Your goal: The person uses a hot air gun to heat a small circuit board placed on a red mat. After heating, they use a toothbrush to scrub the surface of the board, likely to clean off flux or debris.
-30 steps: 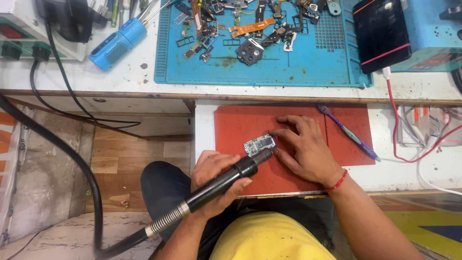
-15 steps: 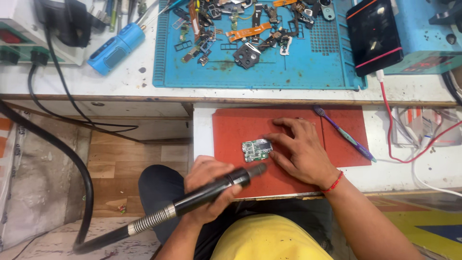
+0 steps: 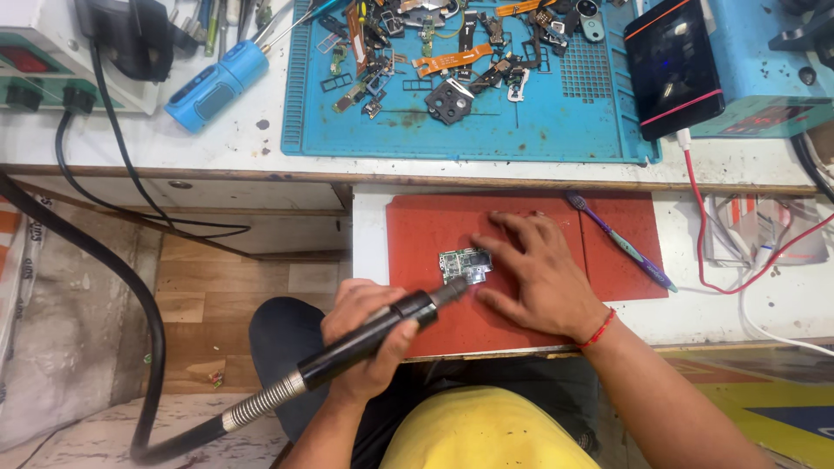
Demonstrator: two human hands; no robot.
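Left hand (image 3: 365, 334) grips a black hot-air handpiece (image 3: 369, 337), its nozzle tip at the edge of a small circuit board (image 3: 464, 264) on a red mat (image 3: 521, 230). Right hand (image 3: 539, 274) lies flat beside the board, fingertips touching it. A purple toothbrush (image 3: 618, 241) crosses the mat's right part.

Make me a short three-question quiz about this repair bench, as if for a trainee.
1. True or false: the left hand grips the black hot-air wand.
2. What does the right hand steady on the red mat? A) a toothbrush B) a small circuit board C) a phone
3. Fill in: the purple toothbrush lies to the ____ of the right hand.

Key:
1. True.
2. B, the small circuit board.
3. Right.
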